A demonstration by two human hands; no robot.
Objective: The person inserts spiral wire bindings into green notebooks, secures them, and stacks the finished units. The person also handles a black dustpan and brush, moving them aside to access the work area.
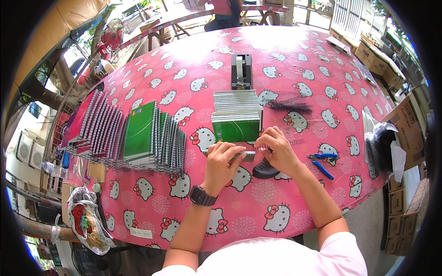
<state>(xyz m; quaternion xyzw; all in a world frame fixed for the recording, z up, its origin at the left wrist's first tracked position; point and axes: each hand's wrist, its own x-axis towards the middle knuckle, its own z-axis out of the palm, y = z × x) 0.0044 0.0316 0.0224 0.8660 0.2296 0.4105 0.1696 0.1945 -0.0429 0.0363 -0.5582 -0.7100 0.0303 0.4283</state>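
Both of my hands work close together in front of a stack of unbound green notebooks (237, 131). My left hand (222, 162) is closed on a thin notebook (249, 156) seen nearly edge-on. At the right end of its edge, the fingers of my right hand (279, 152) are pinched, seemingly on a spiral wire coil (264, 148); the fingers partly hide it. A black ribbed object (265, 169) lies beneath my right hand. Blue-handled pliers (323, 165) rest to the right. Loose black spiral coils (292, 106) lie beyond that hand.
Bound green notebooks (140, 133) and magenta notebooks (94, 117) stand in rows on the left. A tape dispenser (241, 73) is behind the unbound stack. The pink patterned table (262, 191) has a cloth bag (90, 223) at its left edge and cardboard boxes (407, 126) at right.
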